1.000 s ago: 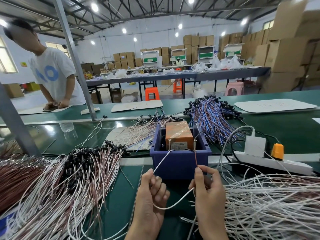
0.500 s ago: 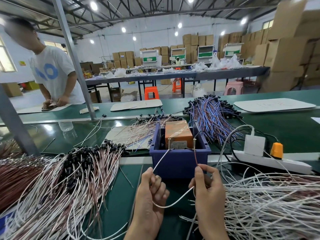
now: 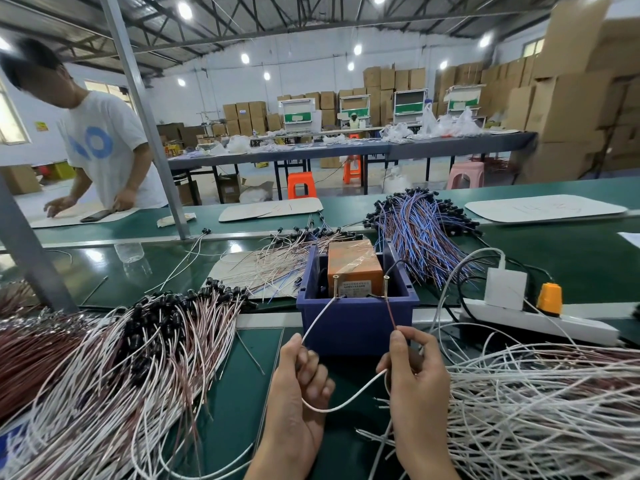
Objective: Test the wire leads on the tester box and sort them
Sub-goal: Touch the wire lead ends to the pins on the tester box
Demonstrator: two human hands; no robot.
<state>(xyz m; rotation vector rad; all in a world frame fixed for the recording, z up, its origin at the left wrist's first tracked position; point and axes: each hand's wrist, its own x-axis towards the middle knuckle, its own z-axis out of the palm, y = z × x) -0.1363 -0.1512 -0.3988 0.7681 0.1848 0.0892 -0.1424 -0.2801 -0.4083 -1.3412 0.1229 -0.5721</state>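
On a dark green, glossy bench top [image 3: 242, 393], in a steel-trussed hall: one tester box [image 3: 356, 327], a deep blue plastic bin with square walls, holding an orange tape-wrapped unit [image 3: 353, 265] and two upright metal pins [image 3: 335, 285]. Far behind the box, stacked brown cartons [image 3: 568, 98] lined the walls, with long grey tables [image 3: 346, 147], orange stools [image 3: 301, 185] and a pink stool [image 3: 465, 174] before them. Behind the box and to its left, a person in a white T-shirt [image 3: 104, 150] leaned over the far side of the bench, beyond a slanted grey steel post [image 3: 145, 116].

Wire lead [image 3: 346, 405], one, thin and pliant: a white strand rose from the left hand [image 3: 298, 393] to the box's left pin, a slack white loop sagged between the hands just in front of the box, and a reddish-brown strand ran from the right hand [image 3: 419, 386] up to the right pin. The left fingers were curled closed round the white strand; the right thumb and forefinger were pinched together on the reddish one (the other right fingers loosely bent).

Left of the box lay a heaped fan of white and brown leads [image 3: 138, 358] with black beaded caps. Right of it, a tangled heap of white leads [image 3: 536, 410]. Behind it to the right, a bundle of blue and purple leads [image 3: 419, 237]; directly behind, thinner pale leads [image 3: 277, 268] lay on a cardboard sheet [image 3: 221, 271]. Right of the box, a white power strip [image 3: 540, 318] carried a square white adapter [image 3: 505, 289] and an orange plug [image 3: 549, 299].
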